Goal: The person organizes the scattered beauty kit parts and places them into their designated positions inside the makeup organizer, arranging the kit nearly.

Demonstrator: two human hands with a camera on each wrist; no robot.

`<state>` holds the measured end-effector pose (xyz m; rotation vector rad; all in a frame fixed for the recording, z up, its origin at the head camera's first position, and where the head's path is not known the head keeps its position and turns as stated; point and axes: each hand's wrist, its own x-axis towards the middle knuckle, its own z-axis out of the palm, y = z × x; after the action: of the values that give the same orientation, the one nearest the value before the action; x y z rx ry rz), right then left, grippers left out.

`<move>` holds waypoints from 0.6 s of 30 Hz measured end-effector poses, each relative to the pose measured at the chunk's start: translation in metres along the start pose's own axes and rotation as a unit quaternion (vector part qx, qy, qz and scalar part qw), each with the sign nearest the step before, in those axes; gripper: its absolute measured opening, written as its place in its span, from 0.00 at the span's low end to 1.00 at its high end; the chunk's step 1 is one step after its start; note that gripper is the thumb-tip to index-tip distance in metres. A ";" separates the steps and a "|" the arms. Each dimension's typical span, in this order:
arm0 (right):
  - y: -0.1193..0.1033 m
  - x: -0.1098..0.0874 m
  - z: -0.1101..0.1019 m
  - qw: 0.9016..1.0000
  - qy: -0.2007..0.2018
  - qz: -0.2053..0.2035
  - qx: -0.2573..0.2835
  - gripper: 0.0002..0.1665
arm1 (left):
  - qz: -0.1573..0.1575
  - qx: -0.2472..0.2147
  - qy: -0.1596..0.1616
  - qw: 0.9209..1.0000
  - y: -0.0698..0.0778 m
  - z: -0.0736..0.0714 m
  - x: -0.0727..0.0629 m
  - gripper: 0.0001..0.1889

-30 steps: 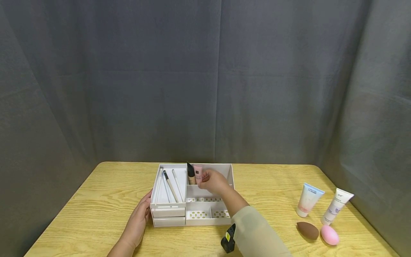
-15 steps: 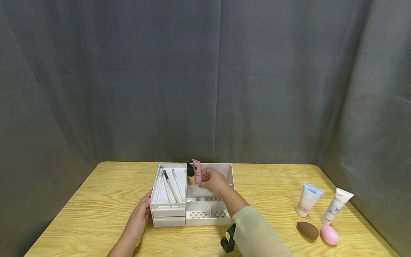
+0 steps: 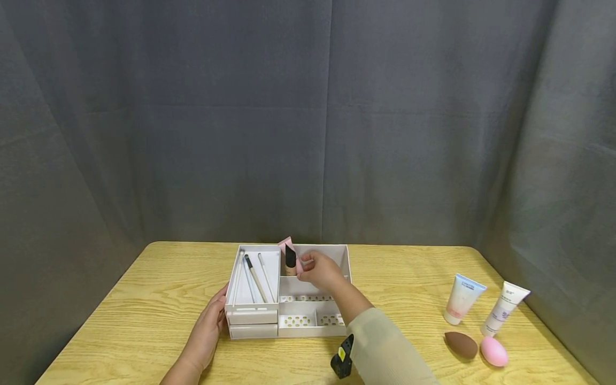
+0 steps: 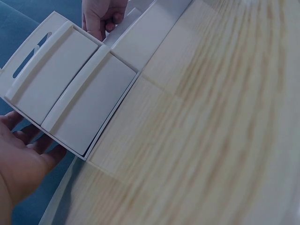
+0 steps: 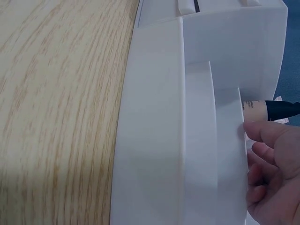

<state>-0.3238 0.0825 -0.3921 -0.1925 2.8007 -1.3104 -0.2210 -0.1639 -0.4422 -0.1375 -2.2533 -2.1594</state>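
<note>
A white makeup organizer (image 3: 254, 332) with drawers and compartments stands on the table. My left hand (image 3: 207, 327) rests against its left side, fingers extended along the wall in the left wrist view. Over the back compartment, my right hand (image 3: 323, 271) pinches a pink squeeze tube (image 3: 286, 242) low on its body. The tube leans left, partly hidden behind a foundation bottle (image 3: 291, 258) with a black slanted cap. In the right wrist view the bottle (image 5: 254, 110) stands just beyond the thumb, behind the inner divider. Several makeup brushes (image 3: 256, 279) lie in the organizer's left top tray.
To the right on the wooden table (image 3: 394, 289) stand a blue-and-pink tube (image 3: 464, 300) and a white tube (image 3: 504, 310). In front of them lie a brown makeup sponge (image 3: 461, 346) and a pink one (image 3: 494, 352). A grey curtain (image 3: 308, 133) surrounds the table's back and sides.
The pink tube rose beside the bottle, then tilted left and passed behind it. The bottle shifted slightly right and now leans differently. My left hand stays in place.
</note>
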 end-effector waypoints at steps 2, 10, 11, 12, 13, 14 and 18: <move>0.001 0.000 0.000 1.000 0.002 -0.002 0.002 0.23 | 0.003 0.001 0.000 1.000 0.000 0.000 0.000 0.31; 0.003 -0.003 -0.004 1.000 0.008 -0.012 0.024 0.24 | -0.006 0.000 -0.003 1.000 -0.001 0.000 0.001 0.31; 0.003 -0.004 -0.005 0.999 0.009 -0.014 0.030 0.24 | -0.005 0.002 -0.004 1.000 -0.001 0.000 0.001 0.31; 0.003 -0.006 -0.007 0.999 0.009 -0.019 0.035 0.24 | -0.003 0.003 -0.005 1.000 -0.001 0.000 0.000 0.31; 0.003 -0.007 -0.008 0.999 0.011 -0.027 0.033 0.24 | -0.002 0.003 -0.004 1.000 -0.001 0.000 0.000 0.31; 0.004 -0.009 -0.010 0.999 0.013 -0.031 0.034 0.24 | -0.001 0.005 -0.004 1.000 -0.001 0.000 0.000 0.31; 0.009 -0.011 -0.015 0.998 0.016 -0.047 0.046 0.24 | -0.004 0.006 -0.002 1.000 -0.001 0.000 0.001 0.31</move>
<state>-0.3151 0.1011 -0.3894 -0.3047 2.7807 -1.4710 -0.2223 -0.1643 -0.4433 -0.1329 -2.2727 -2.1512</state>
